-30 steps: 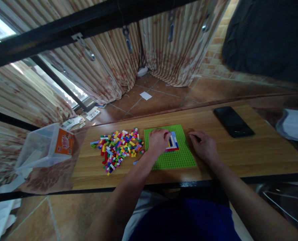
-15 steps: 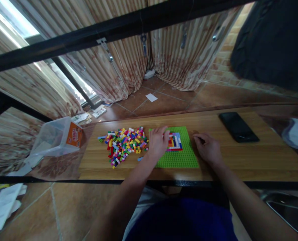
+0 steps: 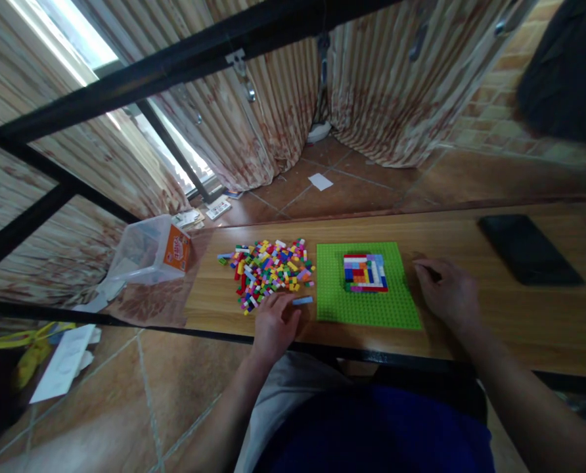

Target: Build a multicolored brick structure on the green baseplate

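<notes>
A green baseplate (image 3: 366,305) lies on the wooden table (image 3: 470,328), with a small square patch of coloured bricks (image 3: 364,272) built near its far middle. Left of it sits a pile of several loose coloured bricks (image 3: 270,269). My left hand (image 3: 274,325) rests near the table's front edge, just below the pile, fingers loosely curled and pointing at a light blue brick (image 3: 302,301) beside the plate. My right hand (image 3: 445,293) lies palm down on the table just right of the plate, fingers bent, holding nothing I can see.
A black phone (image 3: 529,249) lies at the table's far right. A clear plastic tub (image 3: 150,249) with an orange label stands past the left end. Black metal bars (image 3: 175,66) cross overhead; curtains hang beyond. Papers lie on the tiled floor at left.
My left hand has come off the brick patch on the plate and moved left and toward me, to the table edge by the light blue brick. The view has swung left.
</notes>
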Motion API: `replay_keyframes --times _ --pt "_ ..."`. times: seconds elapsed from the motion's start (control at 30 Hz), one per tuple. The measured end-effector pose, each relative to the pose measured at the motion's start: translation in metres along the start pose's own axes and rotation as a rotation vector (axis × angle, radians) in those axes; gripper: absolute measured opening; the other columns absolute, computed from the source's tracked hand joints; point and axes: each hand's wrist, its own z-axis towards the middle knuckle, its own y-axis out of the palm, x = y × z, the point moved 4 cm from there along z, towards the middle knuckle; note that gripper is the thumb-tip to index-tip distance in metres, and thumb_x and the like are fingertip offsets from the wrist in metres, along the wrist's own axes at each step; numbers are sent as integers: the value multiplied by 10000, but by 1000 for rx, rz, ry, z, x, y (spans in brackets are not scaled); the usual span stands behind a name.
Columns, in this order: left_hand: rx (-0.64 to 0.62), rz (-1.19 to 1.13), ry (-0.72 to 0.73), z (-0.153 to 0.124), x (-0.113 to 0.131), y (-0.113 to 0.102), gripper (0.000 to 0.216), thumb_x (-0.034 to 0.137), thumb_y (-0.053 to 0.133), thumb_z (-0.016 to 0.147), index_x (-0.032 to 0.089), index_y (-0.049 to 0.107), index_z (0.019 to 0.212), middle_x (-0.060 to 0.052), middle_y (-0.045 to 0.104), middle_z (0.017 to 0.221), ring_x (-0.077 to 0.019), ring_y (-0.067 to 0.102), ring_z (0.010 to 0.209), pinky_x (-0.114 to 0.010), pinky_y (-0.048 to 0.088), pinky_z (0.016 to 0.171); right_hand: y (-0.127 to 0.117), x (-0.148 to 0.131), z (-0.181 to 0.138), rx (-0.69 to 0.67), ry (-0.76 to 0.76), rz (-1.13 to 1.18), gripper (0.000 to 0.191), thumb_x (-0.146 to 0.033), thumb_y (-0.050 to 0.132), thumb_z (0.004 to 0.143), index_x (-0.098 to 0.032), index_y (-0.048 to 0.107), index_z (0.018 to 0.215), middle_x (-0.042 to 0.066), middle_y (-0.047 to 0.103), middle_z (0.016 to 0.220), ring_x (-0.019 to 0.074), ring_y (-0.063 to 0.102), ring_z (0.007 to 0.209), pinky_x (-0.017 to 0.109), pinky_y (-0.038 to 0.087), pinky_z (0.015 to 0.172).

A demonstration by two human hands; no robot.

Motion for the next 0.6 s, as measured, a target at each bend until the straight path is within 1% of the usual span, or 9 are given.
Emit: replay_keyframes --times 0.07,0.17,0.3,0.47,0.6 --pt "-16 37 9 2 -1 5 240 157 633 812 241 657 1036 -54 681 1072 -233 614 1026 -401 494 936 0 -1 0 7 4 0 221 -347 509 889 -217 686 864 80 689 873 234 635 780 361 488 690" --pt "-38 79 14 8 -1 11 179 166 599 844 232 669 995 -54 677 998 -225 622 956 -375 502 876 0 -2 1 8 5 -1 222 -341 513 886 -206 687 859 83 687 862 227 633 773 358 492 703" --pt "-75 95 9 12 1 14 128 166 550 872 211 658 923 -58 667 934 -220 618 886 -362 496 819 0 -2 1 7 12 -5 220 -332 513 885 -205 691 856 74 687 860 219 637 785 349 495 716" --pt "-54 -11 -48 13 6 11 112 153 499 883 185 606 868 -65 652 897 -211 614 869 -342 490 790 0 -2 1 6 21 -10 213 -316 514 883 -203 694 866 73 691 869 213 636 785 347 495 719" --pt "-46 -140 -112 15 16 9 80 191 496 893 188 576 903 -36 644 832 -178 618 771 -296 488 709 0 -3 1 -2 20 5 210 -313 509 889 -209 691 876 71 693 874 212 641 800 348 500 734"
